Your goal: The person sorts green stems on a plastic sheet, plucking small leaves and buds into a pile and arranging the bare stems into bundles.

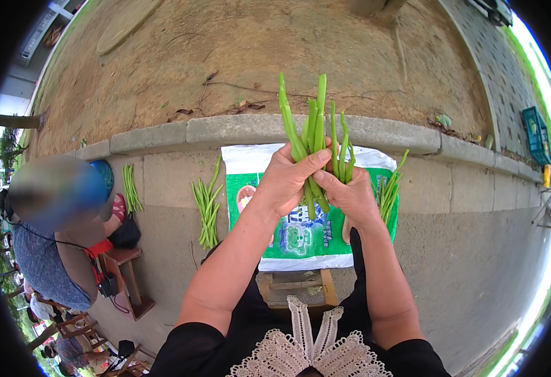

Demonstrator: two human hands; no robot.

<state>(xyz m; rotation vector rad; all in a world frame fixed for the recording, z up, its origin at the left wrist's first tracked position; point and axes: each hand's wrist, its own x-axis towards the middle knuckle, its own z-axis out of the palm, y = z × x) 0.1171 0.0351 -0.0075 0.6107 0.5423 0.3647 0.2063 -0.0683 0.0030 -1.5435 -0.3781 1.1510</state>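
Note:
Over a green-and-white woven plastic sack (pixel 244 240), both of my hands are close together, thumbs nearly touching. My left hand (pixel 280 184) grips several thick green vegetable stems (pixel 321 106), whose cut lower ends hang below the fingers. Thinner green stems (pixel 342 141) stand up from my right hand (pixel 353 198), held under its thumb. One long bunch of green stems (pixel 205 214) lies on the pavement left of the sack. Another bunch (pixel 389 195) rests at the sack's right edge, partly behind my right hand. A sandalled foot (pixel 245 195) shows on the sack.
A stone kerb (pixel 237 132) runs beyond the sack, with bare soil behind it. At left, another person (pixel 49 264) sits near a wooden stool (pixel 129 282) and a stem bunch (pixel 131 188). A teal plastic crate (pixel 536 134) stands far right.

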